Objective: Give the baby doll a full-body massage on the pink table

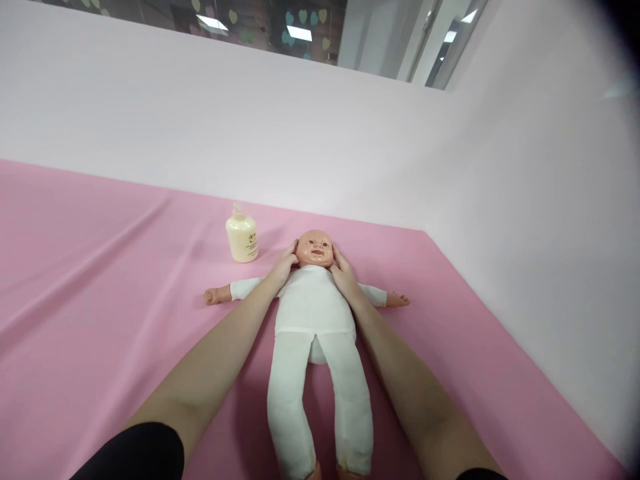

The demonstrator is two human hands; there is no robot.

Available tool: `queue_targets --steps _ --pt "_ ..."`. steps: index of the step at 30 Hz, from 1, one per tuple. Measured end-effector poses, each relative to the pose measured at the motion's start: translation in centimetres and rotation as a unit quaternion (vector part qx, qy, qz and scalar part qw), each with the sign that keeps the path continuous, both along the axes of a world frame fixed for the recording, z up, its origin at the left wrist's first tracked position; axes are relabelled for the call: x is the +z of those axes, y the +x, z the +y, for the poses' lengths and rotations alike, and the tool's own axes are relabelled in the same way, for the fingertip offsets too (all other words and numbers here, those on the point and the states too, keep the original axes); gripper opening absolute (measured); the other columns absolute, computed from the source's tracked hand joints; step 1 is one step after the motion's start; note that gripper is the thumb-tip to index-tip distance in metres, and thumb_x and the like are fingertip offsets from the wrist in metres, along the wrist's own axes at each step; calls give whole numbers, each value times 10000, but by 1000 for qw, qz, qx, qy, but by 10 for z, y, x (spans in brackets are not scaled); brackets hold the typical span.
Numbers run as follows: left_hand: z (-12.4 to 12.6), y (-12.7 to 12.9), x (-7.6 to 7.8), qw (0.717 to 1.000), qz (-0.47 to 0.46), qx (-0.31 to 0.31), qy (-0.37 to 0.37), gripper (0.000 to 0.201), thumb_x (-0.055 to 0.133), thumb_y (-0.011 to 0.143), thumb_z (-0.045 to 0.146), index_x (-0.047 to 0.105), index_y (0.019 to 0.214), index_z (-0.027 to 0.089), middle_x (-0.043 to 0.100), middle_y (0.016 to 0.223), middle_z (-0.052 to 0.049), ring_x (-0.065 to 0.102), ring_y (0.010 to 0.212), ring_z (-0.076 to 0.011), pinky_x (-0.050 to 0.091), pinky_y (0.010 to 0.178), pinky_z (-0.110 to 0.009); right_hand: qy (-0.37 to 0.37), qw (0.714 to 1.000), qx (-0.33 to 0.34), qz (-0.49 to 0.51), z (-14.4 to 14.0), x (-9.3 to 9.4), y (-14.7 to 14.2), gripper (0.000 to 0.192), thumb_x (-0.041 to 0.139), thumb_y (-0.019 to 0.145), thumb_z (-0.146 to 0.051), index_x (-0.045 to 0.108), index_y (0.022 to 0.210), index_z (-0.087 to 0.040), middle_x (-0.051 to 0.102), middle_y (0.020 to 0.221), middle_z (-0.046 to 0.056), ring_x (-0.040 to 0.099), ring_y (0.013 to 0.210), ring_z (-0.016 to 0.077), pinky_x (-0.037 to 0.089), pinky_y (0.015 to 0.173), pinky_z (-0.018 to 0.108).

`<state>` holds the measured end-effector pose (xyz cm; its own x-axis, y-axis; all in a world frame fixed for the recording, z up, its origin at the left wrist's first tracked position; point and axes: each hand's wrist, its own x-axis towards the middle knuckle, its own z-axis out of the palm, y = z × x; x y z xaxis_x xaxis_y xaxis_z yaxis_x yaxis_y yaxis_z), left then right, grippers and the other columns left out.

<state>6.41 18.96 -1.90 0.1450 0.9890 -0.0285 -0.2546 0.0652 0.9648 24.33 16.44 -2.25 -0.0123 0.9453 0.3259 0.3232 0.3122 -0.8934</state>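
A baby doll [315,300] in white cloth top and leggings lies face up on a pink sheet, its arms spread to both sides. My left hand [286,263] is curved against the side of its head at picture left, thumb near the jaw. On the opposite side my right hand [344,270] cups the head the same way. Both hands touch the head at ear level and hide the doll's ears. The fingertips are partly out of sight behind the head. My forearms pass over the doll's outstretched arms.
A pale yellow pump bottle [243,237] stands upright left of the doll's head. The pink sheet [125,280] has wrinkles at the left. White walls [225,120] rise behind and at the right, with a window [280,27] above the back one.
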Motion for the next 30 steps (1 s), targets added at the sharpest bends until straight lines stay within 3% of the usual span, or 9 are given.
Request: queue_targets --steps 5,10,14,17,19,22,26,30 --pt "-2 -3 -5 998 13 -34 43 985 556 582 99 134 1468 186 301 1482 -28 328 1340 -234 298 1103 -320 -37 999 22 -22 -8 6 -1 731 508 770 -215 239 1450 -187 635 1127 46 582 1028 204 421 977 378" --pt "1 -4 -7 996 44 -39 64 1015 575 593 129 70 1473 157 267 1495 -52 279 1363 -249 266 1122 -354 -41 998 28 -24 -12 8 -3 765 536 773 -254 205 1459 -184 665 935 33 611 794 187 493 820 355" --pt "4 -3 -9 996 63 -29 49 969 517 608 111 91 1474 200 294 1485 -27 332 1338 -241 299 1106 -363 -47 998 27 -17 -11 8 -2 743 509 772 -230 217 1455 -195 645 1111 38 602 971 203 453 924 372" --pt "7 -2 -10 997 69 -14 31 946 476 599 91 138 1468 245 320 1472 13 371 1316 -232 317 1096 -368 -23 1000 11 -6 -7 5 -1 658 444 785 -198 302 1427 -200 484 1362 11 443 1247 186 305 1084 347" --pt "10 -1 -12 998 61 -10 23 940 451 588 83 156 1465 250 327 1468 19 403 1293 -234 322 1091 -386 -9 1000 6 -1 -4 3 0 620 413 796 -191 337 1412 -199 410 1421 -6 361 1315 166 241 1120 330" --pt "11 -1 -14 999 48 -6 25 939 437 579 80 160 1466 211 301 1481 -7 408 1289 -238 318 1094 -391 -23 1000 3 -1 -2 3 0 643 445 787 -184 322 1418 -213 464 1380 3 431 1260 178 290 1095 358" --pt "11 -3 -16 997 55 -13 52 960 483 580 71 141 1469 191 257 1500 -26 335 1336 -251 294 1112 -374 -54 998 13 1 -7 6 -3 733 518 755 -180 261 1442 -210 604 1210 34 582 1045 201 414 987 383" --pt "12 -4 -19 995 69 -24 69 966 520 611 91 100 1473 200 248 1504 -30 300 1353 -260 268 1127 -381 -60 998 14 -7 -10 8 -4 755 523 742 -187 253 1446 -200 673 1015 27 621 873 194 471 892 376"
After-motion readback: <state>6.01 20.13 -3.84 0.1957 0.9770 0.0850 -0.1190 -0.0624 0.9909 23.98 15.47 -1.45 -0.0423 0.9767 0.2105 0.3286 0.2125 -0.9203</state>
